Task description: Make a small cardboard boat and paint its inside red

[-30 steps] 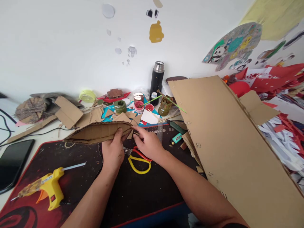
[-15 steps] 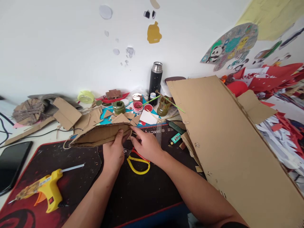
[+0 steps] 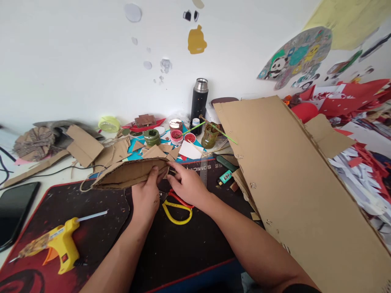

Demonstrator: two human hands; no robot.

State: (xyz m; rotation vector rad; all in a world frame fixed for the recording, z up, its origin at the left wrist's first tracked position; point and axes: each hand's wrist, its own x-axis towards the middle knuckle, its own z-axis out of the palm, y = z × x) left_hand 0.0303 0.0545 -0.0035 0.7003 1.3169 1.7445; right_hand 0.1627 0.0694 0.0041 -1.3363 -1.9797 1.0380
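A hollow, boat-shaped cardboard piece (image 3: 122, 174) with corrugated edges is held above the dark mat, its pointed end toward the right. My left hand (image 3: 146, 196) is closed on its near wall, thumb pressing inside. At the right tip, my right hand (image 3: 190, 185) is closed with the index finger against the cardboard; some of its fingertips are hidden. A thin cord (image 3: 83, 188) loops from the piece's left end. Below my hands, scissors with red and yellow handles (image 3: 177, 221) lie on the mat, their blades partly hidden behind my left hand.
A yellow glue gun (image 3: 65, 243) lies at left near a black phone (image 3: 18, 211). Behind are cardboard scraps (image 3: 85, 144), paint jars (image 3: 152, 137) and a black flask (image 3: 199, 99). A large cardboard sheet (image 3: 301, 183) leans over the right side, beside a green cutter (image 3: 226, 162).
The view has shifted very slightly. Both hands keep the same grip on the cardboard piece, with no clear movement of it.
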